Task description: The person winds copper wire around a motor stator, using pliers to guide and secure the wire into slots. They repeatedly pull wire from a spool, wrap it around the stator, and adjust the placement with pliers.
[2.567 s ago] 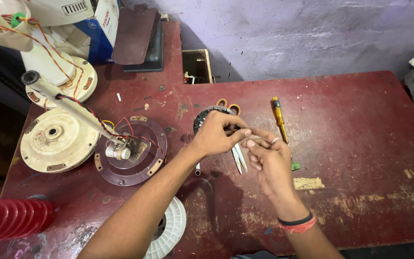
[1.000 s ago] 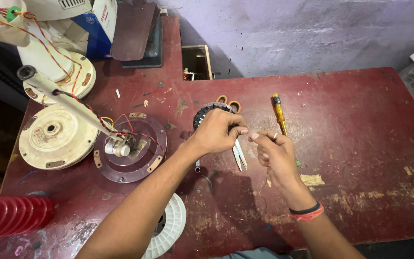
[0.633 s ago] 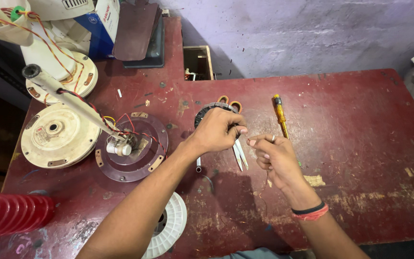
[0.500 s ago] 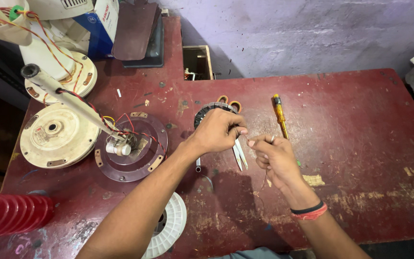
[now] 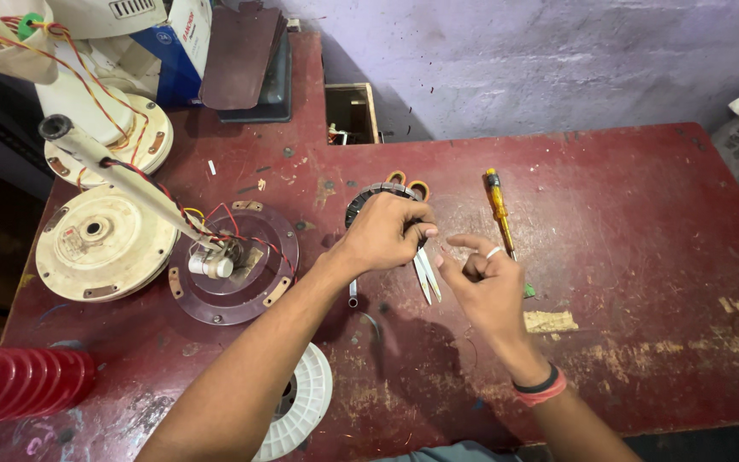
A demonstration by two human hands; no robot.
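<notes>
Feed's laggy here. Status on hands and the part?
Left hand gripping the stator on the table. Right hand beside it, fingers loosely curled; grip unclear. Scissors and screwdriver lie close by.

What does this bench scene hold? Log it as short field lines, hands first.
left hand: closed over a dark round stator
right hand: raised beside it, fingers loose, ring on one
between hands: white strips hanging down
tools: yellow screwdriver; scissors, orange handles showing
left side: cream fan cover, dark disc with wires
near edge: white spool
surface: worn red table
</notes>
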